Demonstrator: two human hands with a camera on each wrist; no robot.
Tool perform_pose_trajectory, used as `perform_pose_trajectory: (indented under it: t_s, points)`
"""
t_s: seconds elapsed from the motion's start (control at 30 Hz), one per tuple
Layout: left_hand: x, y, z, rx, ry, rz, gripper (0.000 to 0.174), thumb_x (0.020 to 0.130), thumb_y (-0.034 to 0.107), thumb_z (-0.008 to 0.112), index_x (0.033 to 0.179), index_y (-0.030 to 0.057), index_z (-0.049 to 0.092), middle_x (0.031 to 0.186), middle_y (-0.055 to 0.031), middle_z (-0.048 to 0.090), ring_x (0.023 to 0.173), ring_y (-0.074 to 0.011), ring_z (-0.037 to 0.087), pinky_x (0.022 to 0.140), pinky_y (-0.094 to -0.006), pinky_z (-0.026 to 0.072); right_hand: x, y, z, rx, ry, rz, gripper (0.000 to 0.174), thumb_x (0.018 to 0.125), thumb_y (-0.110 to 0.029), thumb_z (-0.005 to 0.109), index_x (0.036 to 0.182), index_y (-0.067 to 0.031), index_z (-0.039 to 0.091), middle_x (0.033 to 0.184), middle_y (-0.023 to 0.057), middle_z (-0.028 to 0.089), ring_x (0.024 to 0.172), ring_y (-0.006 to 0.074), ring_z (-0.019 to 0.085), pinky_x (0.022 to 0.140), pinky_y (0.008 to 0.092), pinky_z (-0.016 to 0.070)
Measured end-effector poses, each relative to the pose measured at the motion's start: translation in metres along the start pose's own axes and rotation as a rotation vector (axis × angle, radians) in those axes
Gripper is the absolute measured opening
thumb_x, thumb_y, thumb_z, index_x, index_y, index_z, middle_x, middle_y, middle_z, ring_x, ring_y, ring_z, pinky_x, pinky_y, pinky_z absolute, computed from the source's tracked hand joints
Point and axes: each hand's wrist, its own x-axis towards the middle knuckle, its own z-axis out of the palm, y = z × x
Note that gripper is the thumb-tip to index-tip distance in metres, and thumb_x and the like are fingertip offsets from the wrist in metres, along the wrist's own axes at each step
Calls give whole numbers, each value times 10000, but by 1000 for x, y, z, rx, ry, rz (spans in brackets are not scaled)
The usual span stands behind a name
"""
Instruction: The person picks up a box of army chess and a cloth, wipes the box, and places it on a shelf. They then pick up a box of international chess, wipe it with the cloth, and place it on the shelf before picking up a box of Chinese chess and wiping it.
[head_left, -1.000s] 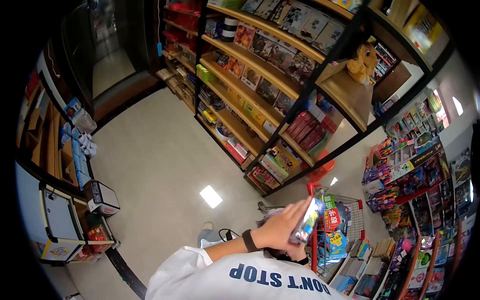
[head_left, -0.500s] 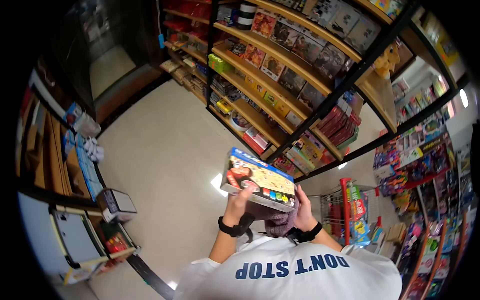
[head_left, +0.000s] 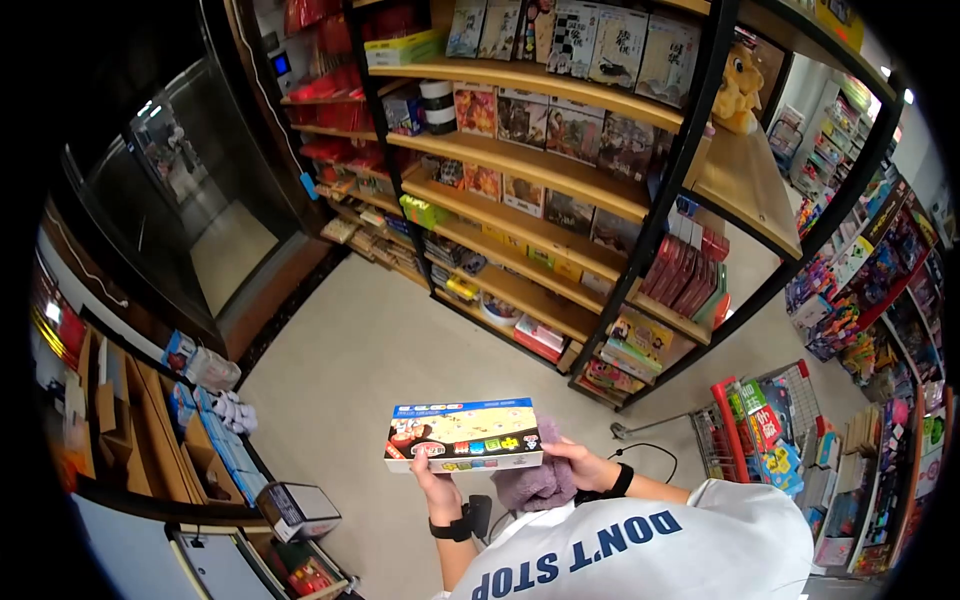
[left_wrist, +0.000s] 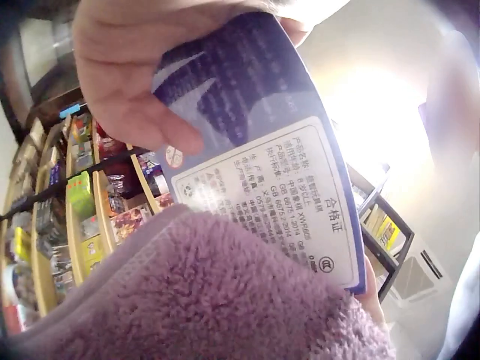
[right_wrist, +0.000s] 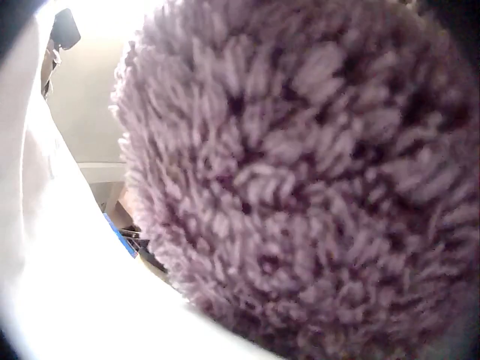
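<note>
A flat board game box (head_left: 463, 432), blue and cream with red and black printing, is held level before the body in the head view. My left hand (head_left: 437, 487) grips its near left side, thumb over the edge; in the left wrist view its fingers curl round the dark blue underside with a white label (left_wrist: 262, 202). At the right end, my right hand (head_left: 582, 467) grips the box edge together with a fluffy purple cloth (head_left: 535, 480). The cloth hangs under the box and fills most of the right wrist view, hiding the right fingers there.
Wooden shelves (head_left: 520, 150) of boxed games stand ahead. A shopping cart (head_left: 735, 430) holding colourful packages is at the right, beside book racks. A carton (head_left: 298, 510) sits on the floor at left, near shelving with cardboard. A plush toy (head_left: 738, 90) sits on the upper right shelf.
The box was held on edge by the cart, then swung left and tilted; now it lies flatter, lower and farther left. The hands moved apart to its two sides, and the view turned.
</note>
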Motion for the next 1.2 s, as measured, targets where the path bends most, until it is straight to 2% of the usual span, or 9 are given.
perform_pose_trajectory:
  t_s: [0.13, 0.23, 0.33, 0.4, 0.47, 0.77, 0.87, 1.07, 1.2]
  points:
    - [28, 2, 43, -36, -111, 81, 539, 823, 422, 481, 1235, 77, 447, 1209, -87, 529, 1129, -221, 509, 943, -386, 399, 30, -48, -13, 3, -86, -83, 615, 832, -183, 620, 1345, -37, 315, 1260, 127, 482, 1150, 224, 480, 997, 349, 377]
    - [52, 6, 80, -92, -140, 108, 275, 799, 354, 508, 898, 100, 542, 969, -25, 568, 961, -188, 536, 883, -373, 420, 50, -95, -27, -49, -85, -124, 566, 791, -151, 621, 1288, -19, 385, 1205, 125, 513, 1081, 224, 530, 920, 341, 448]
    - [90, 3, 102, 5, -247, 28, 548, 809, 246, 551, 1283, 33, 377, 1199, -79, 497, 1076, -216, 532, 885, -377, 451, 63, -144, -28, -72, -76, -265, 640, 716, -133, 635, 1292, -25, 379, 1181, 115, 522, 1067, 214, 522, 926, 342, 432]
    - [89, 26, 145, 119, -311, 84, 508, 840, 218, 547, 1266, 8, 366, 1158, -136, 520, 980, -222, 591, 738, -355, 551, 67, -172, -29, -73, -75, -339, 679, 686, -148, 644, 1295, -23, 369, 1165, 114, 527, 1058, 210, 524, 927, 344, 424]
    - [97, 26, 162, 65, -432, 13, 472, 855, 222, 547, 1235, 2, 375, 1096, -136, 564, 904, -232, 628, 710, -342, 562, 71, -188, -37, -129, -32, -376, 699, 655, -148, 649, 1285, -15, 379, 1155, 113, 533, 1061, 202, 518, 929, 339, 417]
    - [168, 19, 178, -2, -473, -139, 453, 828, 80, 609, 1231, 41, 405, 1081, -96, 578, 910, -182, 617, 729, -317, 543, 102, -200, -31, -182, 121, -480, 744, 621, -94, 636, 1309, -2, 368, 1208, 110, 515, 1089, 223, 508, 966, 322, 385]
    - [202, 34, 175, 86, -524, -221, 481, 812, 71, 633, 1237, 61, 409, 1101, -92, 560, 937, -181, 597, 727, -315, 538, 126, -189, -26, -88, 154, -541, 724, 629, -96, 627, 1300, -2, 373, 1199, 115, 517, 1084, 227, 514, 956, 342, 404]
    - [258, 60, 146, 178, -556, -83, 475, 820, 153, 624, 1242, 79, 420, 1127, -84, 561, 962, -203, 595, 768, -358, 525, 181, -162, 6, 24, 173, -590, 699, 679, -48, 625, 1316, 13, 344, 1196, 131, 513, 1075, 224, 519, 944, 334, 403]
    - [287, 66, 112, -8, -503, -244, 482, 821, 92, 608, 1252, 71, 393, 1126, -84, 546, 943, -197, 594, 697, -335, 550, 220, -154, 26, 73, 113, -612, 659, 726, -67, 615, 1322, 2, 342, 1213, 133, 508, 1104, 219, 502, 956, 333, 389]
